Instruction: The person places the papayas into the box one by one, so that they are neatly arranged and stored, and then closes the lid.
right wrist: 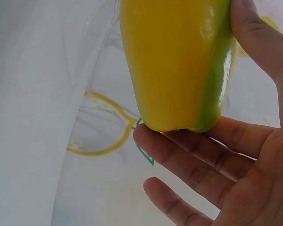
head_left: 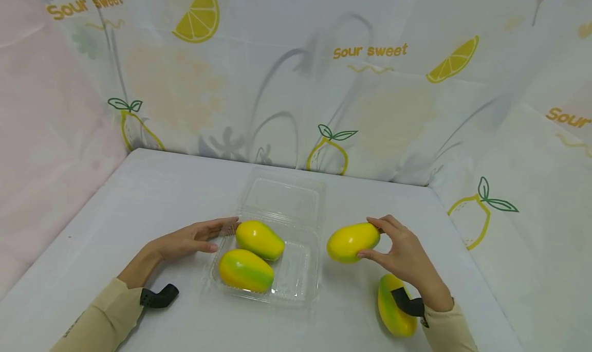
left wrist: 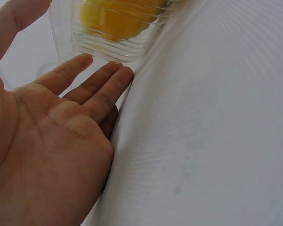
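Note:
My right hand (head_left: 407,252) pinches a glossy yellow-green papaya (head_left: 353,242) between thumb and fingers, above the table to the right of a clear plastic clamshell box (head_left: 298,270). In the right wrist view, fingertips lie against the narrow end of this papaya (right wrist: 179,66). Two more papayas lie side by side in the box's base: a rear one (head_left: 260,240) and a front one (head_left: 246,271). At the box's left wall is my left hand (head_left: 187,240), its fingers extended. The left wrist view shows its fingertips close to the ribbed wall (left wrist: 113,47); whether they touch cannot be told.
Another papaya (head_left: 393,306) lies on the white table (head_left: 176,192) under my right wrist, partly hidden by the black wrist camera (head_left: 408,303). The box's lid (head_left: 282,198) lies folded back behind its base. Lemon-printed cloth (head_left: 277,85) hangs behind the table.

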Demonstrator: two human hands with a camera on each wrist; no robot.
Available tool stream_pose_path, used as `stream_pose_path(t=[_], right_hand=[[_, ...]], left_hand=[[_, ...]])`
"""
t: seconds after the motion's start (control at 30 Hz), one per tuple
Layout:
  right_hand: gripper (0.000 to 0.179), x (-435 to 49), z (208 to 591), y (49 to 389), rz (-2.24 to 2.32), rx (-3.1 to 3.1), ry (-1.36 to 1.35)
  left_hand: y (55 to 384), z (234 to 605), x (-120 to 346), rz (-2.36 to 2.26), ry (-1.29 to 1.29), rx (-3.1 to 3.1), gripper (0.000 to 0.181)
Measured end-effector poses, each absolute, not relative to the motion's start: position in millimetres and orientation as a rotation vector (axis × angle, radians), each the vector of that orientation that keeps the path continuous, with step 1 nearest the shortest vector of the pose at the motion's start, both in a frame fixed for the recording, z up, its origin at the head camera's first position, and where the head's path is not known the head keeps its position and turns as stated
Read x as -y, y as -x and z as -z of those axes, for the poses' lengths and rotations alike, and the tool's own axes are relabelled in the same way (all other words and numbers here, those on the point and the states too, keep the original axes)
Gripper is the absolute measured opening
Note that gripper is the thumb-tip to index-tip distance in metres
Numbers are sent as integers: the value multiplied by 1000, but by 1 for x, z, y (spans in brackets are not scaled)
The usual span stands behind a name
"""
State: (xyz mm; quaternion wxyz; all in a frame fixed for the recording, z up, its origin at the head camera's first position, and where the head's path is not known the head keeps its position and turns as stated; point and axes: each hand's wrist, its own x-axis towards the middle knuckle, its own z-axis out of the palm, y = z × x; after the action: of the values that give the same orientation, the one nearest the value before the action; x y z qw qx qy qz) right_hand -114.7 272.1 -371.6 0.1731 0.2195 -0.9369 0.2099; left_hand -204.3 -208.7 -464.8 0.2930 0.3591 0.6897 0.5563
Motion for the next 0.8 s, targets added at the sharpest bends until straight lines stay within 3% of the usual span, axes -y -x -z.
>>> stream_pose_path(t=[0.8], right_hand=[[69, -245, 365, 100, -630, 2621, -512]], left_hand=[[205, 465, 209, -1482, -940, -1834, 67]])
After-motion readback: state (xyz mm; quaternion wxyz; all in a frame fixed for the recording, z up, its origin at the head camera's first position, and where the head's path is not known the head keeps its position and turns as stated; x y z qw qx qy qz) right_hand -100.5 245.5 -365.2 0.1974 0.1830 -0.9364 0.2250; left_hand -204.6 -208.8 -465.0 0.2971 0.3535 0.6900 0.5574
